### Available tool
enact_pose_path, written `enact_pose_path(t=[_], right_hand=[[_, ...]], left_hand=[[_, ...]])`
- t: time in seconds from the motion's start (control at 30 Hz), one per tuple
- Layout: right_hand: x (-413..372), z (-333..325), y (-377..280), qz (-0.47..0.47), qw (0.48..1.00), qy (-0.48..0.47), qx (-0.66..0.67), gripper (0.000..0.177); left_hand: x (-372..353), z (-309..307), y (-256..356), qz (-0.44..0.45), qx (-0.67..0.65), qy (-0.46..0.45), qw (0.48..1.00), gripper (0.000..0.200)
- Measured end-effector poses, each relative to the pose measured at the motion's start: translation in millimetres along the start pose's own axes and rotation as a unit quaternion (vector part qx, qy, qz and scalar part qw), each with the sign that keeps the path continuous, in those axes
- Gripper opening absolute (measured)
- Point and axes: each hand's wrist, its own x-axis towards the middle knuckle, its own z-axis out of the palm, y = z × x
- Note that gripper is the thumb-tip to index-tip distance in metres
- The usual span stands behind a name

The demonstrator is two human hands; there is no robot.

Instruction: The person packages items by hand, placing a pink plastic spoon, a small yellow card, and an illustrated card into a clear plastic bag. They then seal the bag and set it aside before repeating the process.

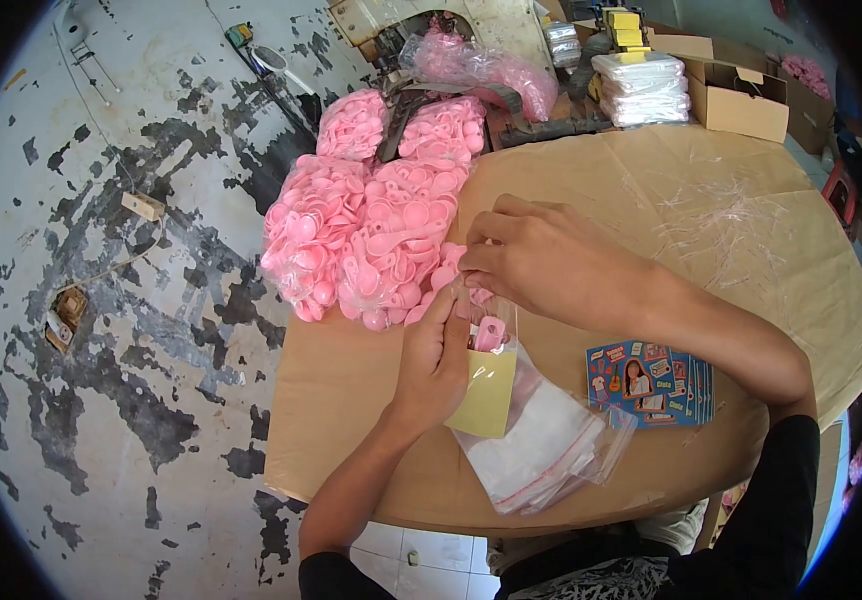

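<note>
My left hand (436, 355) is closed on a small clear plastic bag with a yellow card (487, 395) in its lower part. A pink plastic piece (490, 334) shows inside the bag above the card. My right hand (526, 250) has its fingers pinched together at the bag's upper end, close to my left thumb; what they grip is hidden. Just beyond both hands lie loose pink plastic spoons (444, 268), beside a large heap of pink spoons (391, 235). Below the yellow card, a stack of clear resealable bags (541, 450) rests on the table.
Blue printed cards (641, 385) lie fanned on the brown paper-covered table (371, 385), right of the bags. Thin clear plastic strips (726, 225) are scattered at far right. Behind stand packed clear bags (641, 88), an open cardboard box (741, 100) and a machine (501, 30).
</note>
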Motion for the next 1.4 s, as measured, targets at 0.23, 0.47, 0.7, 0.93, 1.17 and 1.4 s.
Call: enact_pose_path(t=[0.23,0.47,0.7,0.93,1.17,1.4], right_hand=[[1,3,-6,0.018,0.999,-0.034,-0.038,0.02],[1,-4,-8,0.025,0.996,-0.082,-0.031,0.021],[0,3,3,0.015,0.999,-0.048,0.004,0.022],[4,1,11,0.075,0.994,-0.038,0.065,0.019],[6,1,11,0.026,0.993,0.057,0.097,0.017],[8,1,5,0.003,0.993,0.088,0.075,0.014]], left_hand=[[2,-1,-9,0.022,0.07,-0.002,0.997,0.023],[1,4,5,0.055,0.153,-0.001,0.987,0.015],[-2,2,10,0.011,0.175,-0.053,0.983,0.017],[-1,-1,2,0.016,0.148,-0.031,0.988,0.023],[1,-4,0,0.071,0.117,-0.014,0.99,0.033],[1,-7,2,0.04,0.123,-0.009,0.992,0.036]])
